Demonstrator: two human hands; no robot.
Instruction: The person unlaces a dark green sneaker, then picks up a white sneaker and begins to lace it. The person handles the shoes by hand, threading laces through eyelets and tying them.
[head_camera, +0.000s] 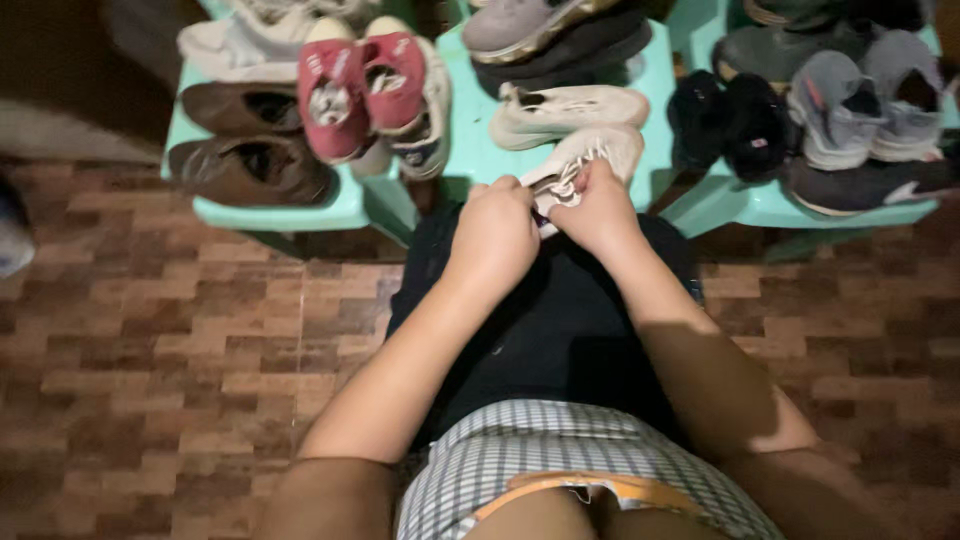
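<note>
A beige sneaker (590, 155) rests with its toe on the middle teal stool (470, 150) and its heel toward me. My left hand (495, 232) and my right hand (600, 210) are both closed on its near end, pinching at the laces. A second beige sneaker (565, 110) lies on its side just behind it. My lap under the hands is covered by dark cloth (545, 320).
A left teal stool (300, 210) carries brown shoes (250, 165), red sneakers (360, 85) and white ones. A right teal stool (760, 205) holds black fuzzy slippers (730, 120) and grey sneakers (865, 95). Brick-pattern floor (150, 350) surrounds me.
</note>
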